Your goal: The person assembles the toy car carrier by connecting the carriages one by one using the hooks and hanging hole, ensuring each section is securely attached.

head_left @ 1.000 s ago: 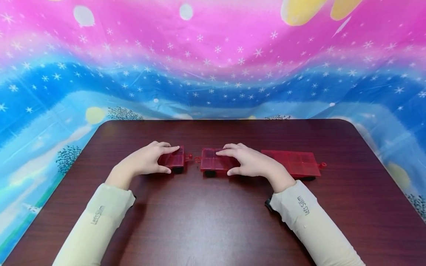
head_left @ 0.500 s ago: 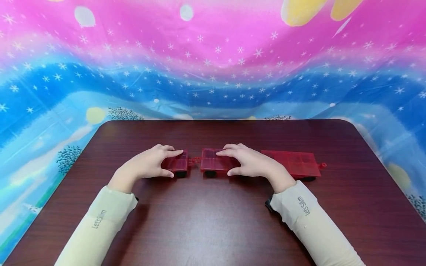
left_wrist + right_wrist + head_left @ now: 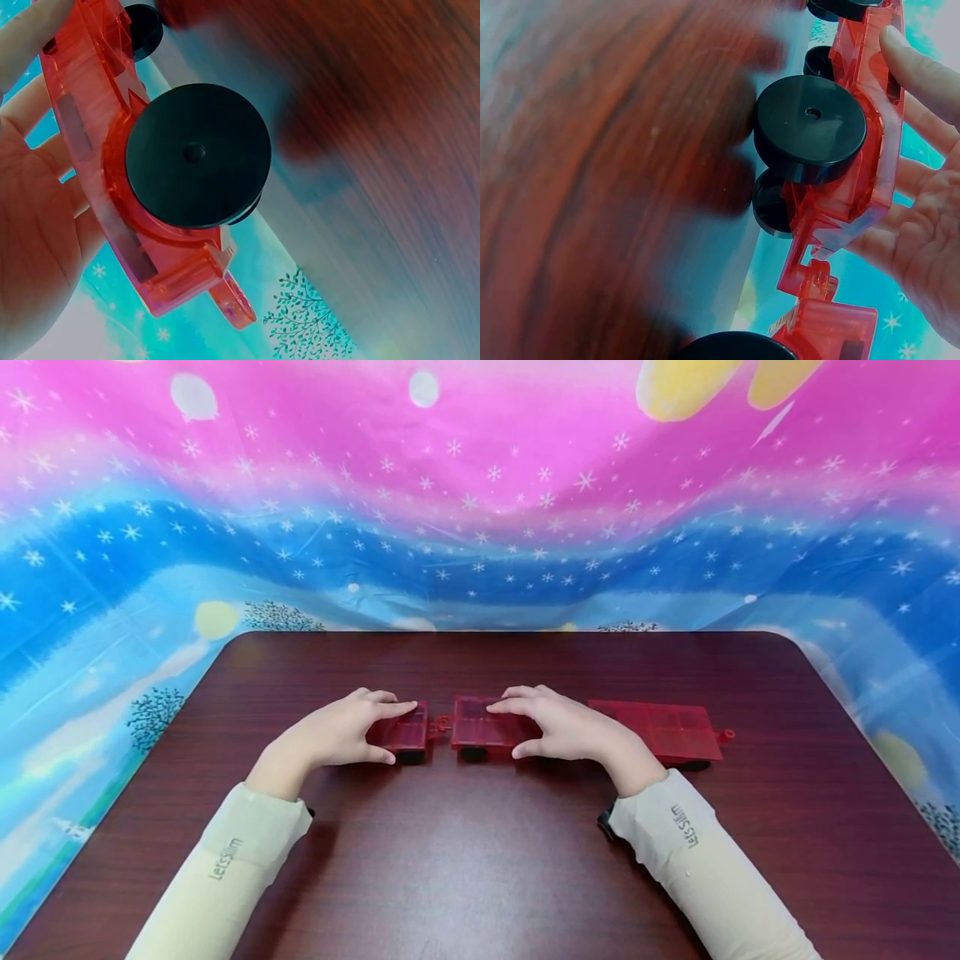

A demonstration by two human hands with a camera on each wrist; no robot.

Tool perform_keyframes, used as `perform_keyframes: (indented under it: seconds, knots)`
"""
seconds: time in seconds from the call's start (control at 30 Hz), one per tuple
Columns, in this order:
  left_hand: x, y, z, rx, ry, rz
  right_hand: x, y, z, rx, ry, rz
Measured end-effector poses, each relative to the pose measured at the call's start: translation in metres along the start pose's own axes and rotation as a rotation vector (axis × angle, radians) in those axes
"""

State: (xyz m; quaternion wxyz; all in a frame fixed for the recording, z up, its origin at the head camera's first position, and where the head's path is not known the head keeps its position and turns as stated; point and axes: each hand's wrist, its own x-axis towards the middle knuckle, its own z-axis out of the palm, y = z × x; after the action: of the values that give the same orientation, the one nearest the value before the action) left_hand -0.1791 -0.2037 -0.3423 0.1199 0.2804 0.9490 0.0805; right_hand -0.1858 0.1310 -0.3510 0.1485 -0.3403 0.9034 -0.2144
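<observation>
My left hand (image 3: 337,727) grips a translucent red toy wagon (image 3: 408,731) with black wheels, its thumb on the near side and fingers over the top and far side. To its right, my right hand (image 3: 566,722) holds a matching wagon (image 3: 471,720) the same way. Between these two wagons a red hitch ring (image 3: 443,723) overlaps the left wagon's coupling. A third red wagon (image 3: 675,731) stands beyond my right wrist. In the right wrist view, the coupling (image 3: 815,281) at the held wagon's rear meets the one behind it. Large wheels (image 3: 196,154) show in both wrist views.
The wagons stand in a row on a dark brown wooden table (image 3: 480,860) with rounded far corners. Behind it hangs a pink and blue snowflake-printed cloth (image 3: 480,552). A free coupling (image 3: 727,735) sticks out at the right end of the row.
My left hand has moved right and slightly nearer with its wagon, narrowing the gap until the couplings overlap. My right hand and the other two wagons have stayed in place.
</observation>
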Motion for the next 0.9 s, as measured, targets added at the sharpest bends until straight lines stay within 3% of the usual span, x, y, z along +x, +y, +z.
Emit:
perform_keyframes:
  seconds: [0.9]
  knots:
    - [-0.0001, -0.0037, 0.0055, -0.042, 0.018, 0.011, 0.0012, -0.0015, 0.0015, -0.044, -0.008, 0.012]
